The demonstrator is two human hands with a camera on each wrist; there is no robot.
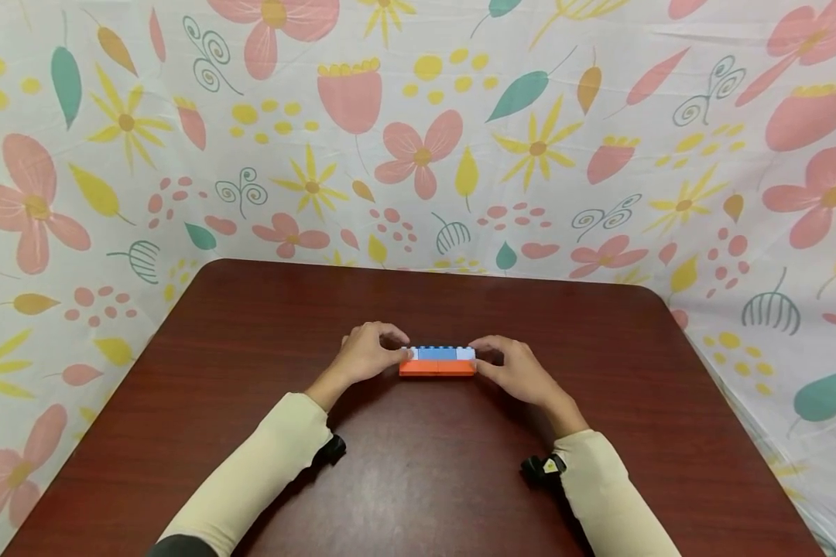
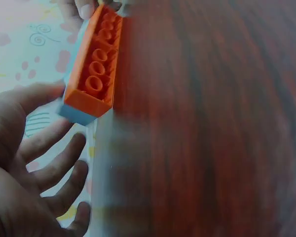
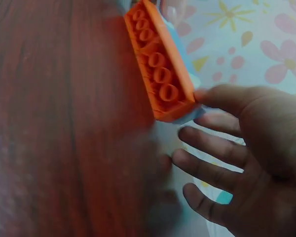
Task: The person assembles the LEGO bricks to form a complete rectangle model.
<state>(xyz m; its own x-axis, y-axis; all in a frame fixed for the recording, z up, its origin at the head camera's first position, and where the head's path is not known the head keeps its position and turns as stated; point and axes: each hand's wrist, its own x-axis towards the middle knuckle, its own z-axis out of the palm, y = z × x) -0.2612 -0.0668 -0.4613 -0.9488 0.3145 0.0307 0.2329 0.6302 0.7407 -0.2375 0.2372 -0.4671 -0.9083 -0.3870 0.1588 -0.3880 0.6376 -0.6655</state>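
Observation:
Between the two hands is a short bar of toy building bricks. Two orange bricks (image 1: 437, 368) lie end to end along its lower layer. On top of them sit a blue brick (image 1: 437, 353) in the middle and a white brick (image 1: 465, 353) at each end. My left hand (image 1: 371, 356) pinches the left end with thumb and forefinger, and my right hand (image 1: 519, 375) pinches the right end the same way. Both wrist views show the hollow underside of the orange bricks (image 2: 96, 59), so the bar is tipped or raised off the table. The other fingers are spread loosely.
A dark reddish-brown wooden table (image 1: 432, 480) with rounded far corners lies under the hands. Behind it and along its sides hangs a white cloth (image 1: 418, 85) printed with flowers and leaves. Each forearm wears a cream sleeve (image 1: 251, 472) and a small black wrist camera (image 1: 542, 469).

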